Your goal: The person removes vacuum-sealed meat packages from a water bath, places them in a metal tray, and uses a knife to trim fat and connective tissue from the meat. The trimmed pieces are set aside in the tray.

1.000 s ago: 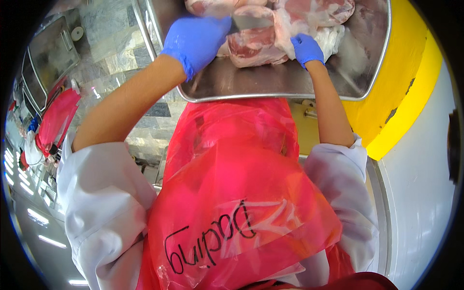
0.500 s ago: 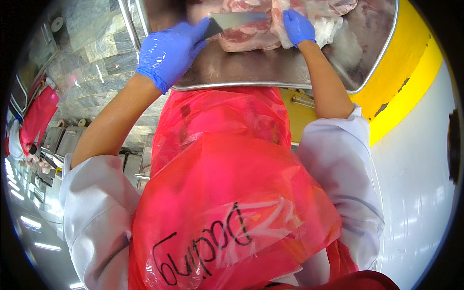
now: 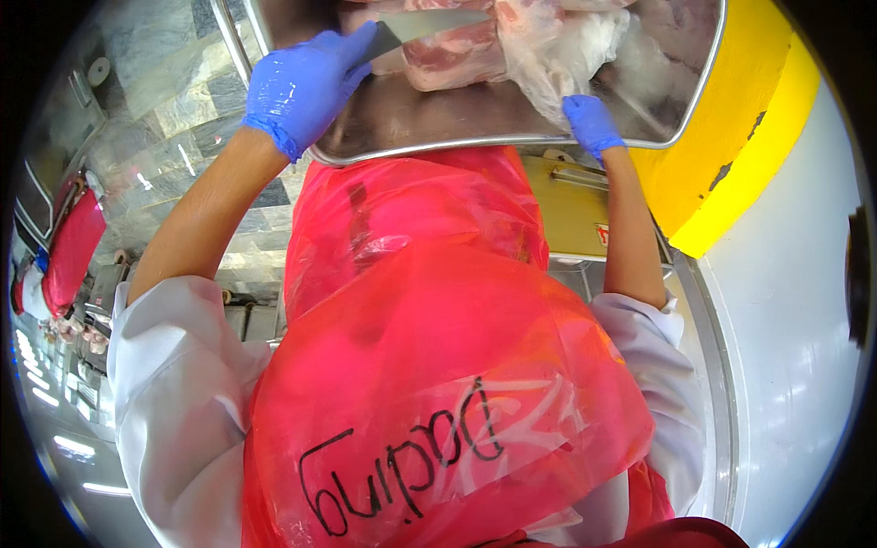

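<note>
In my blue-gloved left hand (image 3: 301, 91) is the handle of a knife (image 3: 434, 24), its broad blade pointing right across the top of the meat. My right hand (image 3: 592, 123), gloved in blue too, is closed on the tapered end of a translucent plastic wrap (image 3: 548, 91), pulled taut towards me. The wrap covers part of the pink and white meat (image 3: 457, 59). Several cuts lie in a shiny metal tray (image 3: 438, 144), and the upper ones run out of the picture. My right hand is just above the tray's near right corner.
A yellow painted surface (image 3: 722, 137) borders the tray on the right, with a pale smooth surface (image 3: 786, 247) beyond. Grey tiles (image 3: 174, 128) lie to the left. A person in a red apron (image 3: 75, 242) stands at the far left. My own red apron (image 3: 429, 320) meets the tray's near edge.
My right hand has come down towards me and slightly right, drawing the plastic wrap out from the meat. My left hand with the knife shifted slightly left in the picture.
</note>
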{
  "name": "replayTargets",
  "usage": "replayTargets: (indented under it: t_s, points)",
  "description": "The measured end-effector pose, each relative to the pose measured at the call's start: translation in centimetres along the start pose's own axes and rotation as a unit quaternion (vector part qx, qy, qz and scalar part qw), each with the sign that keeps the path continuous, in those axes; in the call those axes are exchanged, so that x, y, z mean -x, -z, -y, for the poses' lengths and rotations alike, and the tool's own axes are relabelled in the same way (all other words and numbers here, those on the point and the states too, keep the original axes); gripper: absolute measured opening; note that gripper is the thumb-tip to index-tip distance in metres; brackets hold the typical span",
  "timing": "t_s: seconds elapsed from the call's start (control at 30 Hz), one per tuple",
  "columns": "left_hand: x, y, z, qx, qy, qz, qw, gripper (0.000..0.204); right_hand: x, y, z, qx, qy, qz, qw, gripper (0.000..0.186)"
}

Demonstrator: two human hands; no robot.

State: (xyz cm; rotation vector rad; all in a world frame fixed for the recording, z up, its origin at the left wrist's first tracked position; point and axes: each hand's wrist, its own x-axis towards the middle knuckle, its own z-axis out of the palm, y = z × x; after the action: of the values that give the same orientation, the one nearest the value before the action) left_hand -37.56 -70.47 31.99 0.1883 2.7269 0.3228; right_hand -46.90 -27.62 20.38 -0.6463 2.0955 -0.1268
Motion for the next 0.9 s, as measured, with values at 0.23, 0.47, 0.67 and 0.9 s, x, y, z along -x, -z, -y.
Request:
replayTargets:
  t_s: [0.23, 0.47, 0.67, 0.9]
  points:
    - [-2.5, 0.8, -1.1, -0.045, -0.059, -0.004, 0.997, 0.045, -1.7, 2.5, 2.1, 0.022, -0.136, -0.372, 0.918, 0.036]
    - [-4.6, 5.8, -4.4, -0.096, -0.077, 0.072, 0.990, 0.026, -4.5, 1.7, 9.9, 0.035, -0.118, -0.308, 0.943, 0.074]
    - [-7.1, 3.8, -8.0, -0.065, -0.109, 0.043, 0.991, 0.013, -8.4, -1.8, 7.3, 0.044, -0.085, -0.266, 0.959, 0.062]
    - [-9.7, 3.0, -13.9, -0.151, -0.052, 0.205, 0.966, 0.043, -9.3, -3.6, 3.7, -0.089, -0.037, -0.212, 0.973, 0.040]
